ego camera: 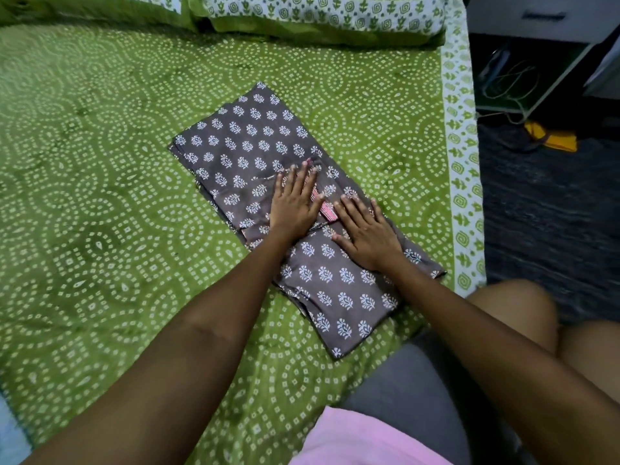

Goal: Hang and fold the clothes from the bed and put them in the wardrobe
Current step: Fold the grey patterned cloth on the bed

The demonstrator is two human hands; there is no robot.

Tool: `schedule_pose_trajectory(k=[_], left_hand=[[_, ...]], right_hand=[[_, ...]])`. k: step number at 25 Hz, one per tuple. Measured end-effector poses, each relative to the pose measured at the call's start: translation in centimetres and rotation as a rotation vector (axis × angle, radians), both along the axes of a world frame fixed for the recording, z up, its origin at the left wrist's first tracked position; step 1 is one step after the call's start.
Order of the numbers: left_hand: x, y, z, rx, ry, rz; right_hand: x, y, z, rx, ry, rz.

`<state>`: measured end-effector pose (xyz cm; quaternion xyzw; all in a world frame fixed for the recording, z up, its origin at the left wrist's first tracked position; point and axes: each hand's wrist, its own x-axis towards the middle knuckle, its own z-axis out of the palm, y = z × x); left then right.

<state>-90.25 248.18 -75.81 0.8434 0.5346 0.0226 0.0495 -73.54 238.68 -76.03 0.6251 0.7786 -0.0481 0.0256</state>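
A grey-brown garment (255, 139) with white flower prints lies folded into a long strip on the green patterned bed (100, 162), running from the middle toward the near right edge. A pink-striped trim shows at its middle. My left hand (293, 203) lies flat on the garment with straight fingers, just left of the trim. My right hand (365, 233) presses flat on the cloth just right of it. Neither hand grips anything.
Two pillows (322, 15) in green-and-white covers lie at the head of the bed. Right of the bed is dark floor with a yellow cloth (553, 137), cables and a white cabinet (543, 18). My knees (516, 307) rest by the bed's near right corner.
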Motion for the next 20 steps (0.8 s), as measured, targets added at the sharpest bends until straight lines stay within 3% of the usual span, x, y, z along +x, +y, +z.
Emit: schedule_pose_trajectory(k=[3,7,9,15,18,20], left_hand=[[0.1,-4.8,-0.9,-0.028,-0.047,-0.085],[0.4,-11.4,-1.4,-0.003,-0.052,-0.276],[0.0,-13.5,-1.2,-0.033,-0.035,-0.334],[-2.8,-18.8,0.0,-0.188,0.023,-0.609],[-3.8,-20.4,0.0,-0.170,-0.113,-0.567],[-3.9,-21.1,0.0,-0.151,-0.285,-0.473]], right_hand=[[1.2,-1.5,0.4,-0.005,-0.027,0.062],[4.7,-3.4,0.7,0.019,-0.118,0.436],[6.4,-4.7,1.1,-0.010,-0.130,0.524],[10.7,-7.4,4.4,-0.385,-0.057,0.467],[12.4,-7.7,5.6,-0.413,0.064,0.459],[12.7,-8.3,5.4,-0.324,0.150,0.394]])
